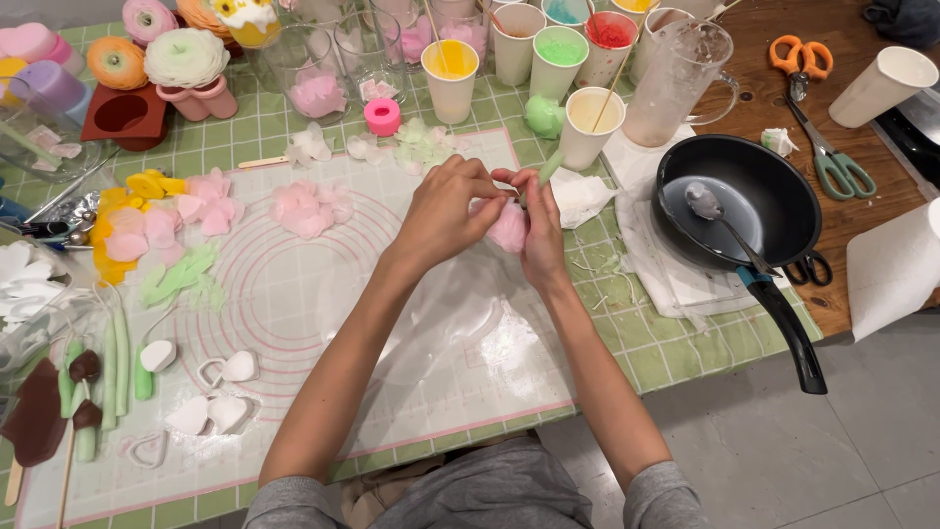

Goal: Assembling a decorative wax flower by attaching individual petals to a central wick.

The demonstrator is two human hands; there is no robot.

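Both my hands meet over the white silicone mat [323, 323] near its upper right corner. My right hand [540, 220] cups a pale pink wax flower [509, 231], which has a light green stem [549, 167] sticking up past my thumb. My left hand [450, 209] pinches at the top of the same flower with its fingertips. Loose pink petals [308, 208] lie on the mat to the left of my hands.
A black pan [774, 196] holding liquid and a spoon [707, 204] sits at the right on white towels. Paper cups [450, 78] of coloured wax and a plastic jug [678, 83] stand behind. Scissors [818, 108] lie on the wooden top. Wax shapes and moulds [132, 113] crowd the left.
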